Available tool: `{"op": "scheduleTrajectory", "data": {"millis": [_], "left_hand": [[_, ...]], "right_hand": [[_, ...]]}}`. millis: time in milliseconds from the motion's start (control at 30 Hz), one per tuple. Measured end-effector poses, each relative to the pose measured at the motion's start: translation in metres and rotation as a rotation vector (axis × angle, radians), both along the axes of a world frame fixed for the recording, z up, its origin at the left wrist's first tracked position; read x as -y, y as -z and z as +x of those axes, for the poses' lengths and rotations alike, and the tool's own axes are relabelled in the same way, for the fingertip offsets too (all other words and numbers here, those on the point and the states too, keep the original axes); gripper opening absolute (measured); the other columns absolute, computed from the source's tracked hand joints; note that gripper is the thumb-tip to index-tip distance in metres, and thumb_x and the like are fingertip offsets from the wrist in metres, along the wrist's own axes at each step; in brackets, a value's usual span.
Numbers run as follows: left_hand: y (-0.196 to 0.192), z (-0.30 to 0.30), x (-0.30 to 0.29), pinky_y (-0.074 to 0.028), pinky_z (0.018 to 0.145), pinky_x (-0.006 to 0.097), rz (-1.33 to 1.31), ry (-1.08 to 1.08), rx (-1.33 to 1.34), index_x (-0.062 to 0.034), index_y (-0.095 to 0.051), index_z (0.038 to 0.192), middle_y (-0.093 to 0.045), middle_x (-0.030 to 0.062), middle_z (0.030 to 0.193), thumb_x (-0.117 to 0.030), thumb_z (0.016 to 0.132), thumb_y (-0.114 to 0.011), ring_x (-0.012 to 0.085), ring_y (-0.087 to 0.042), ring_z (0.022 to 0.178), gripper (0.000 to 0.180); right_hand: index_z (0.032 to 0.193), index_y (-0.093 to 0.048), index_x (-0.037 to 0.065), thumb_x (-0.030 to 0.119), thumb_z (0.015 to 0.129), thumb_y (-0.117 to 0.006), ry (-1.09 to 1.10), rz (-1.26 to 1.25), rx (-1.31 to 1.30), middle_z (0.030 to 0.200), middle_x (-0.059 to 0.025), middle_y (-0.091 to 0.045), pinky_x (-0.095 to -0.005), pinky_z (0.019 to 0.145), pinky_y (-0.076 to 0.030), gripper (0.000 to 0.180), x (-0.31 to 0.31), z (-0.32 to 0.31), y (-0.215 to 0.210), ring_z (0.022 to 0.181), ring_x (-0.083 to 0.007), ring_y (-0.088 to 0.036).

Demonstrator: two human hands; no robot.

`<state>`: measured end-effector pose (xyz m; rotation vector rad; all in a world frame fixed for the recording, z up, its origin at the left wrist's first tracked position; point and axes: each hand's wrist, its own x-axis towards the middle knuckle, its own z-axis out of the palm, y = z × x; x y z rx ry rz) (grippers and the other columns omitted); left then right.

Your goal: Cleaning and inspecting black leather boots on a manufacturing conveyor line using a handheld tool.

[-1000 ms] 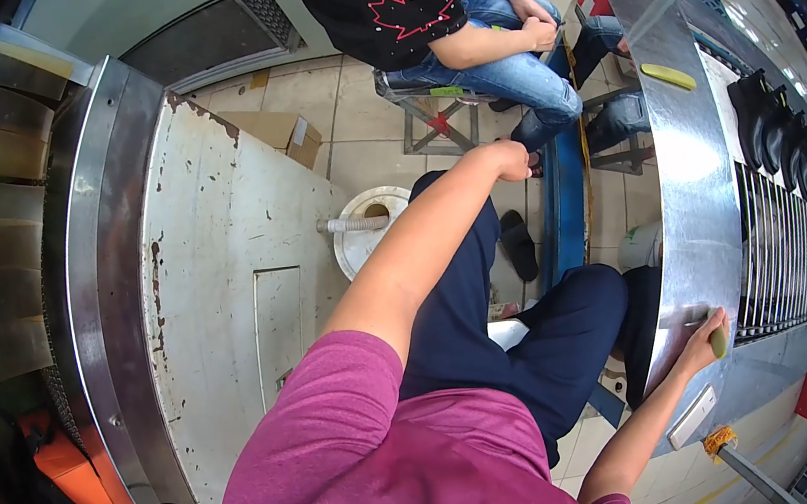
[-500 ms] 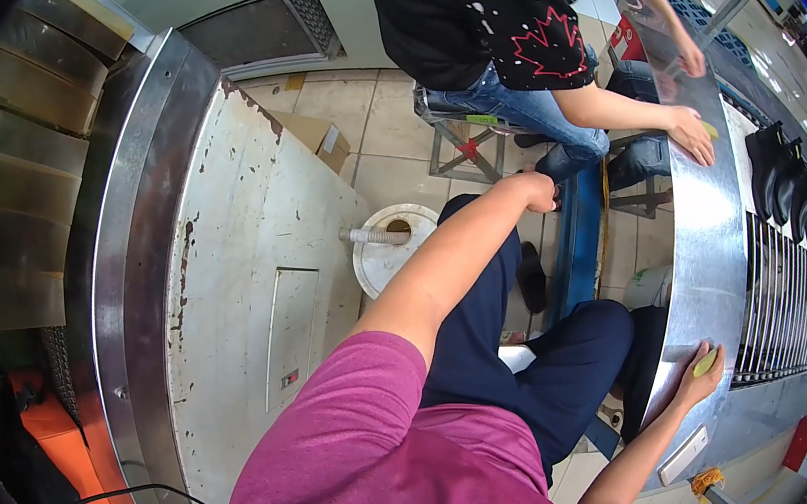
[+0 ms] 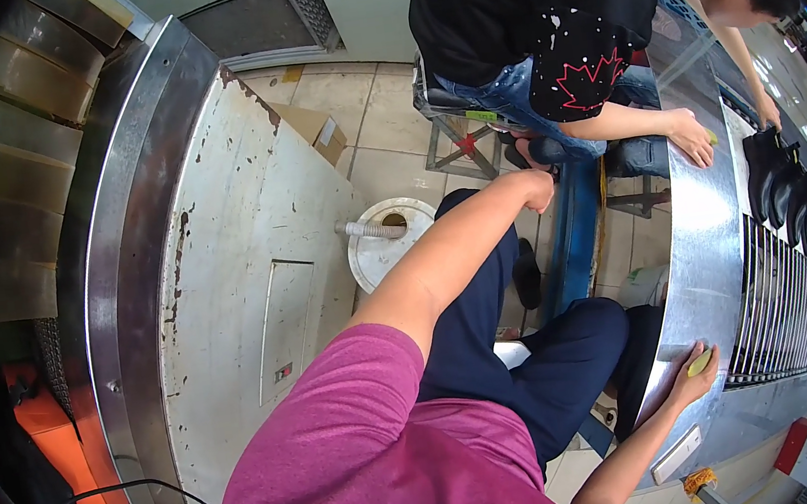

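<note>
My right hand is at the near end of a shiny metal tabletop, closed around a small yellow-green oval piece of a kind I cannot make out. My left arm reaches forward across my dark trousers, with the left hand above my leg. Its fingers are mostly hidden, so what it holds, if anything, does not show. Farther along the same tabletop, a co-worker's hand rests beside a similar yellow-green piece. The co-worker's other hand reaches toward a row of black shoes.
A conveyor of metal rods runs beyond the tabletop, carrying the black shoes. Near my right forearm lies a white, flat, rectangular object. On my left stand a worn pale metal cabinet and a white drum with a hose.
The co-worker has leaned forward over the tabletop, and one of their hands has moved out to the shoes. Both of my hands stay nearly where they were.
</note>
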<state>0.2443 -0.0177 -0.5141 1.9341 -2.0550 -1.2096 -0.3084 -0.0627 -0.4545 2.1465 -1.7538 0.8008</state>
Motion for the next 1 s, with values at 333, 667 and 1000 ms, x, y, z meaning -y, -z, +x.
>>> {"op": "scheduleTrajectory", "data": {"millis": [333, 667, 1000], "left_hand": [[0.038, 0.012, 0.016, -0.050, 0.065, 0.049, -0.280, 0.187, 0.173, -0.0049, -0.071, 0.083, -0.069, 0.0201, 0.082, -0.027, 0.086, -0.061, 0.0347, -0.064, 0.071, 0.024], [0.024, 0.010, 0.010, -0.050, 0.056, 0.033, 0.073, -0.220, -0.211, -0.0036, -0.070, 0.098, -0.068, 0.0043, 0.082, -0.040, 0.101, -0.058, 0.0157, -0.064, 0.067, 0.039], [0.009, 0.004, 0.006, -0.049, 0.055, 0.031, 0.191, -0.289, -0.169, -0.0047, -0.068, 0.102, -0.070, 0.0034, 0.085, -0.037, 0.101, -0.061, 0.0132, -0.064, 0.069, 0.033]], "right_hand": [[0.123, -0.069, 0.000, 0.031, 0.094, -0.073, 0.032, 0.091, 0.271, 0.103, -0.0208, -0.074, -0.0401, 0.086, -0.055, 0.043, 0.004, 0.001, 0.011, 0.096, -0.0346, -0.071], [0.117, -0.069, 0.002, 0.028, 0.088, -0.078, 0.022, -0.058, 0.155, 0.113, -0.0202, -0.071, -0.0449, 0.094, -0.053, 0.040, 0.000, 0.016, -0.013, 0.102, -0.0391, -0.069], [0.116, -0.067, 0.005, 0.026, 0.084, -0.080, 0.103, -0.113, 0.101, 0.112, -0.0172, -0.070, -0.0463, 0.090, -0.052, 0.041, -0.004, 0.020, -0.015, 0.104, -0.0378, -0.066]]}}
